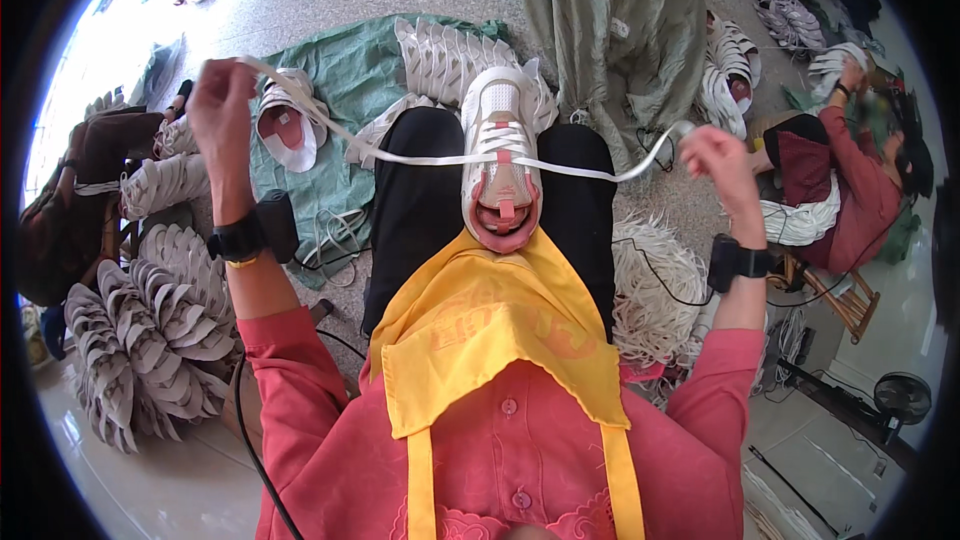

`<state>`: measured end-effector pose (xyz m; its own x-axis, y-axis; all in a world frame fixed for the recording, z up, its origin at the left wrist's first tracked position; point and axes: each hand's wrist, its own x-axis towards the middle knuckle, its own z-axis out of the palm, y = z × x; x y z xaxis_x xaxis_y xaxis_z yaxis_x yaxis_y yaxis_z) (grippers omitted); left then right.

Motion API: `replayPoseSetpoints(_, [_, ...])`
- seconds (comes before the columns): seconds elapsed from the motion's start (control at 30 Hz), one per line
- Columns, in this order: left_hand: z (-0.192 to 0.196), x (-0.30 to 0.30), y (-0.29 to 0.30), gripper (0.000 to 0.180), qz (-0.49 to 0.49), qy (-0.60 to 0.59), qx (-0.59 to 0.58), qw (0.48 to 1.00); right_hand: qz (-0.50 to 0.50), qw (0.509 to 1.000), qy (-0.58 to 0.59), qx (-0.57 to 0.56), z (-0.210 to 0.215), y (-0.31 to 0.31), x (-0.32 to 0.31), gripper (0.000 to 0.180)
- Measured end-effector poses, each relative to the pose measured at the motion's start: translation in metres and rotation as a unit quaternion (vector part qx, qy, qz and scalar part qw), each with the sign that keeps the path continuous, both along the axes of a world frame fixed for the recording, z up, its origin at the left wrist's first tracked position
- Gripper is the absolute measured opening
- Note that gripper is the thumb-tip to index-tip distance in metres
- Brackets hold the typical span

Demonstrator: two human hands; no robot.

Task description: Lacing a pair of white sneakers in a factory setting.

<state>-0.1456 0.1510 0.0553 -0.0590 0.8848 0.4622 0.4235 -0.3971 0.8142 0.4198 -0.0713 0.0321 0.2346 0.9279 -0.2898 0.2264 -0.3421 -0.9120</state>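
A white and pink sneaker (496, 98) rests between my knees, toe pointing away and heel toward me. Its white shoelace (590, 173) is threaded through the eyelets, and the two free ends stretch out to either side. Raised at the upper left, my left hand (222, 105) pinches one lace end. On the other side my right hand (718, 162) is closed at the opposite end, a little lower. Both laces sag slightly between the shoe's tongue and my fingers.
Another sneaker (287, 125) lies on a green sheet (345, 70) at left. Stacked shoe uppers (150, 330) stand at lower left. A heap of white laces (655, 290) is by my right knee. A co-worker in red (850, 190) sits at right. A yellow apron (490, 315) covers my lap.
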Motion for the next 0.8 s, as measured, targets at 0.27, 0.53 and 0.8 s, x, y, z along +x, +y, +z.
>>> replayPoseSetpoints(0.27, [-0.066, 0.041, -0.104, 0.01, -0.303, 0.191, -0.343, 0.868, 0.041, 0.991, 0.116, -0.047, -0.013, -0.017, -0.105, 0.023])
replayPoseSetpoints(0.53, [-0.045, 0.116, -0.134, 0.011, -0.286, 0.15, -0.232, 0.918, 0.158, 0.976, -0.138, 0.06, -0.031, 0.031, -0.174, 0.019])
replayPoseSetpoints(0.8, [-0.067, 0.131, -0.124, 0.01, -0.264, 0.061, -0.224, 0.936, 0.037, 0.992, 0.1, 0.073, -0.044, 0.035, -0.178, 0.011])
